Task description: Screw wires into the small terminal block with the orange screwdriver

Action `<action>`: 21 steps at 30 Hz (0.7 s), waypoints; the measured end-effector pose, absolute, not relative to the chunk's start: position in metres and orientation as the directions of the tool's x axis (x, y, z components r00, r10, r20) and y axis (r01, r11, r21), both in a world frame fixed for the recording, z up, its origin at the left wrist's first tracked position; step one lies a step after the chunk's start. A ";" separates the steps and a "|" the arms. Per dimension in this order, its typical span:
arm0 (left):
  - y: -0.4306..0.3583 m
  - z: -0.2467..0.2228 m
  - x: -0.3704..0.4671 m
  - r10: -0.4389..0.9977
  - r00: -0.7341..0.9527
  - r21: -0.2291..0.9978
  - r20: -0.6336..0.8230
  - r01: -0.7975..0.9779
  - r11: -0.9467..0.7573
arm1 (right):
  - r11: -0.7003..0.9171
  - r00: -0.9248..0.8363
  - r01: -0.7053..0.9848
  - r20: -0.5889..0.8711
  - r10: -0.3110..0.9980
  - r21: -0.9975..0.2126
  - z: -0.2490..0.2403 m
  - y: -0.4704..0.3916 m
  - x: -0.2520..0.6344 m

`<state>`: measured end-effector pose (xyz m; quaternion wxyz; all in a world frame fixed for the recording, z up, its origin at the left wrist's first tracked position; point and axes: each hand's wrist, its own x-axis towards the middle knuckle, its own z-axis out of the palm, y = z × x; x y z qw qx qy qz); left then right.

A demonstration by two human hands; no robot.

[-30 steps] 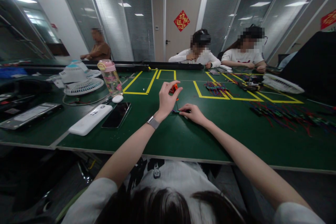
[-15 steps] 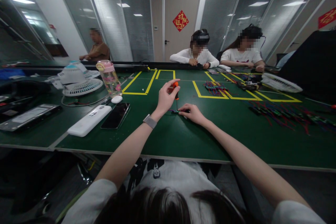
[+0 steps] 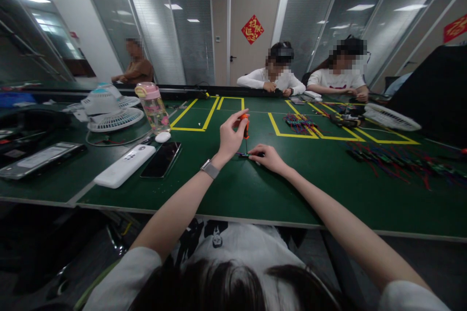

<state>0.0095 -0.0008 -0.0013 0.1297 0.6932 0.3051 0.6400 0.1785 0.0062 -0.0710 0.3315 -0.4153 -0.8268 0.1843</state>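
My left hand [image 3: 231,135] is closed around the orange and black handle of a screwdriver [image 3: 246,131]. The screwdriver stands upright, its thin shaft pointing down at a small circuit board [image 3: 243,155] on the green table. Whether the tip sits in a screw is too small to tell. My right hand [image 3: 268,156] rests on the table to the right, its thumb and fingers pinching the near end of the board. Part of the board is hidden behind those fingertips.
Bundles of wired boards [image 3: 392,158] lie at the right, with another bundle [image 3: 299,124] further back. A black phone [image 3: 161,160], a white power bank [image 3: 125,166], a pink-lidded bottle [image 3: 152,109] and a white fan [image 3: 113,119] are on the left. Two people work across the table [image 3: 215,199].
Both hands keep their places, the left on the screwdriver and the right at the board. The left fingers shift slightly on the handle, and the whole view moves a little.
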 end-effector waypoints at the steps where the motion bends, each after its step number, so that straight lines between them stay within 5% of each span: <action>1: -0.002 -0.001 0.009 0.574 -0.029 0.555 0.818 0.301 -0.776 | 0.587 -0.434 0.565 0.396 0.809 -0.580 -0.071 0.006 0.179; 7: -0.004 -0.001 0.007 0.496 0.005 0.427 0.868 0.504 -0.751 | 0.579 -0.425 0.560 0.394 0.815 -0.592 -0.072 0.006 0.178; 14: -0.003 0.000 0.010 0.629 0.108 0.592 0.770 0.247 -0.767 | 0.587 -0.433 0.553 0.398 0.809 -0.591 -0.073 0.008 0.179; 21: -0.005 0.001 0.007 0.551 0.031 0.468 0.834 0.490 -0.736 | 0.583 -0.431 0.555 0.394 0.812 -0.593 -0.071 0.006 0.179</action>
